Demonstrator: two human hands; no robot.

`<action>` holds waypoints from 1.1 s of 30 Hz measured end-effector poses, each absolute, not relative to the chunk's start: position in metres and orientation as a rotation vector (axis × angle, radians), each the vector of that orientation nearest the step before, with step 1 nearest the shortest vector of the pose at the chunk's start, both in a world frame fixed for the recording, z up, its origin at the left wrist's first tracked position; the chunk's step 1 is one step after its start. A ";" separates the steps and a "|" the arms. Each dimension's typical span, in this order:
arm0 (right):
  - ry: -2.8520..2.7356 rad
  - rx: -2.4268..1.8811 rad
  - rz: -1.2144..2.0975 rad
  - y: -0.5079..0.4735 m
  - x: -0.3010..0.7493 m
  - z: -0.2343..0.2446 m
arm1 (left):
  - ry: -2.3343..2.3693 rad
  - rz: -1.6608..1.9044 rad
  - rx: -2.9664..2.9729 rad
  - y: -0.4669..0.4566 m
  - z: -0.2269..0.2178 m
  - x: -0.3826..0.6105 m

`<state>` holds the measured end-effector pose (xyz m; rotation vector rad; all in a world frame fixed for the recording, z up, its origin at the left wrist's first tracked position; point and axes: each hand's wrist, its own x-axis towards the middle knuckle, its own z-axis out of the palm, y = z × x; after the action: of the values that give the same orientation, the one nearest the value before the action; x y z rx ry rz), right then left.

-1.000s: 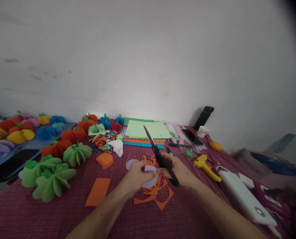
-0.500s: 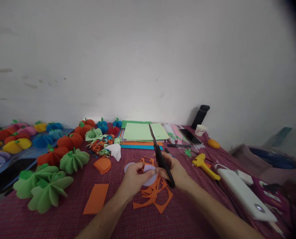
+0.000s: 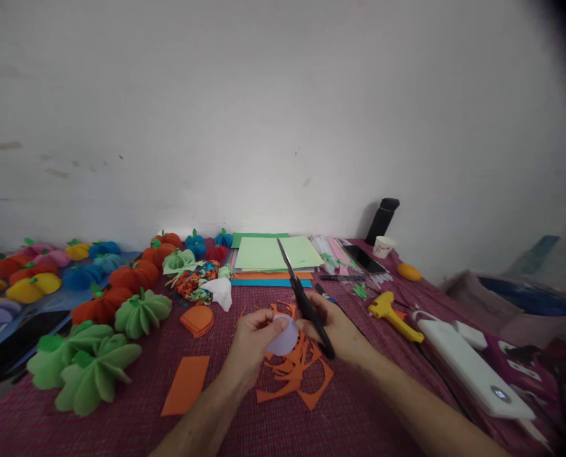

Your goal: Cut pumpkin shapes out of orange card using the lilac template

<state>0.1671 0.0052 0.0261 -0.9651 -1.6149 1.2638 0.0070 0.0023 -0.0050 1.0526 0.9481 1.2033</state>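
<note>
My left hand (image 3: 254, 343) pinches a round lilac piece (image 3: 283, 337), paper or felt, between thumb and fingers. My right hand (image 3: 333, 327) is wrapped round black-handled scissors (image 3: 306, 304), whose blades point up and away with their edges together. The right thumb and fingertips are at the lilac piece's right edge. Beneath the hands lies a tangle of orange cut scraps (image 3: 295, 374). Left of them are a small stack of orange rounded pieces (image 3: 197, 320) and an orange rectangle (image 3: 186, 385), both flat on the purple cloth (image 3: 244, 431).
Several green pumpkins (image 3: 96, 374) and orange pumpkins (image 3: 134, 274) stand at left, beside a heap of scraps (image 3: 194, 280). Coloured sheets (image 3: 263, 252) lie at the back. Right are a yellow glue gun (image 3: 392, 317), white power bank (image 3: 473, 368), phone (image 3: 364, 259), paper cup (image 3: 384, 246) and black bottle (image 3: 382, 221).
The lilac piece has turned between my hands and now shows as one round face, where before it spread out on both sides of the left fingers. The scissors stay in my right hand.
</note>
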 end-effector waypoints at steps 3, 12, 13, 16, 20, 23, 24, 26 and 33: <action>-1.776 -0.936 1.368 0.000 0.189 0.031 | 0.899 1.190 0.973 0.002 -0.005 0.006; -2.050 -0.902 1.715 -0.014 0.238 0.023 | 0.815 1.114 0.827 0.000 -0.004 0.005; -2.054 -0.900 1.720 -0.014 0.238 0.023 | 0.819 1.107 0.828 0.000 -0.004 0.005; -2.075 -0.891 1.713 -0.013 0.235 0.025 | 0.834 1.089 0.830 0.001 -0.004 0.005; -2.118 -0.889 1.669 -0.012 0.229 0.029 | 0.831 1.090 0.815 0.001 -0.003 0.005; -2.129 -0.864 1.671 -0.011 0.226 0.030 | 0.850 1.099 0.812 0.000 -0.002 0.005; -2.126 -0.854 1.678 -0.011 0.226 0.030 | 0.857 1.102 0.813 0.000 -0.002 0.006; -2.117 -0.847 1.695 -0.010 0.226 0.027 | 0.865 1.104 0.813 0.000 -0.002 0.006; -2.125 -0.918 1.709 -0.007 0.233 0.018 | 0.863 1.089 0.821 0.003 -0.003 0.006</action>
<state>0.2326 -0.0073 0.0180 -0.9179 -2.1254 1.7086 0.0056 0.0026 -0.0029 0.8211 0.8630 1.0888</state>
